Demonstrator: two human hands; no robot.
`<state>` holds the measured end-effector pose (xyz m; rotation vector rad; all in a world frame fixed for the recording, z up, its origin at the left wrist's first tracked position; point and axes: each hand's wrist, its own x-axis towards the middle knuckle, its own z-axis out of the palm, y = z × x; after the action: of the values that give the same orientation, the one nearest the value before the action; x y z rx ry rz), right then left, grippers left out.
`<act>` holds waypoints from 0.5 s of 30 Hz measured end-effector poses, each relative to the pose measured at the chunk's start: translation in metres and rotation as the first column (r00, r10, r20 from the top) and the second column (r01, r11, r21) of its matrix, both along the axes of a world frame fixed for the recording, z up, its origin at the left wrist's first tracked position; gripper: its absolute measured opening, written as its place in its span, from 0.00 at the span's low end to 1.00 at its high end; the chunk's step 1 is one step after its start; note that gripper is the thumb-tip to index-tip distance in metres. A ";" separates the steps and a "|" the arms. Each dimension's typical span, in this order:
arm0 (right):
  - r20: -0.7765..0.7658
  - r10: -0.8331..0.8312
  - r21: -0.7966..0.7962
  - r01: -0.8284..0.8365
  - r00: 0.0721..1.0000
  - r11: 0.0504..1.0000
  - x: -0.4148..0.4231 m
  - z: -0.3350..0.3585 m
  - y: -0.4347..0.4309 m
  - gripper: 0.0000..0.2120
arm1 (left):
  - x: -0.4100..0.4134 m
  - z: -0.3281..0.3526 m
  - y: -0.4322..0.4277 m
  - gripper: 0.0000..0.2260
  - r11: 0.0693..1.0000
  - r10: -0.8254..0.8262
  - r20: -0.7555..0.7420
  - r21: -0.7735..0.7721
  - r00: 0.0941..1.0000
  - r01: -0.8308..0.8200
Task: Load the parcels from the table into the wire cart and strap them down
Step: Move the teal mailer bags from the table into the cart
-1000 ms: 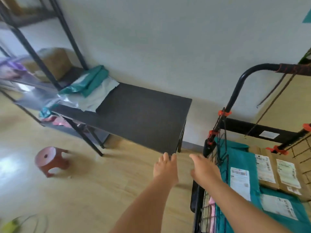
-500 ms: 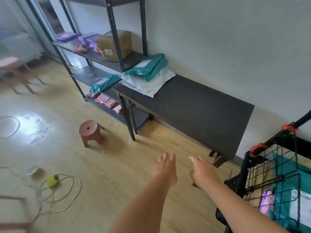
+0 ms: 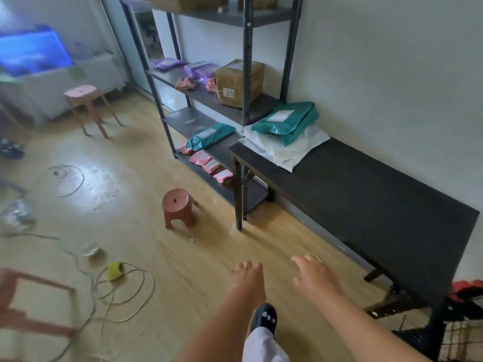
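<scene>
Walking toward the far end of the long black table [image 3: 366, 205] that stands against the wall, I hold both arms out ahead of me. My left hand [image 3: 247, 276] and right hand [image 3: 312, 276] are palm down, fingers relaxed and slightly apart, holding nothing. The black wire cart [image 3: 460, 335] is at the lower right edge of view, by the table's near end. Well apart from both hands, at the far end beside a dark metal shelf rack [image 3: 245, 74], a teal plastic mailer parcel [image 3: 287, 121] lies flat, label up, on a larger white plastic mailer parcel [image 3: 290, 155]. The teal one's long axis seems to run slantwise across the tabletop, from the front edge toward the wall. One corner of the white one points back down the table toward me. To fetch them well, I would keep close along the table, clear of the small red-brown plastic stool [image 3: 177, 207] and the loops of pale cable [image 3: 122, 291] on the wooden floor. I would slide both hands under the white parcel and lift the pair together, since the plastic looks slippery.
</scene>
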<state>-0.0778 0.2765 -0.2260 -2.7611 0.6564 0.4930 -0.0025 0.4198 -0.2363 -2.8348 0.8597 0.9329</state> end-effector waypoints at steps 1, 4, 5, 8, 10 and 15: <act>0.006 0.010 0.002 -0.010 1.000 1.000 0.011 0.000 0.000 0.26 | 0.010 0.000 0.001 0.28 1.000 0.010 0.008 -0.001 1.000 -0.010; 0.026 0.010 0.025 -0.011 1.000 1.000 0.045 0.000 -0.003 0.26 | 0.041 0.000 -0.001 0.28 0.999 0.035 0.043 -0.014 0.998 -0.034; 0.027 0.007 0.032 -0.008 1.000 0.999 0.057 0.000 -0.006 0.25 | 0.053 -0.001 -0.003 0.29 0.999 0.040 0.051 -0.017 0.998 -0.039; 0.026 -0.013 0.037 0.012 1.000 0.999 0.094 -0.001 -0.020 0.24 | 0.090 -0.001 -0.014 0.31 0.999 0.041 0.063 -0.026 0.997 -0.039; 0.024 -0.028 0.041 0.027 0.999 0.999 0.118 -0.003 -0.031 0.24 | 0.115 -0.001 -0.024 0.32 1.000 0.024 0.067 -0.015 0.997 -0.024; 0.009 -0.058 0.052 0.057 0.998 0.997 0.172 -0.006 -0.061 0.20 | 0.177 0.001 -0.059 0.31 1.000 -0.028 0.059 0.013 0.998 0.027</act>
<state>0.0945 0.2156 -0.2321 -2.6868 0.7084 0.4753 0.1746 0.3608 -0.2349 -2.8174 0.8812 0.8430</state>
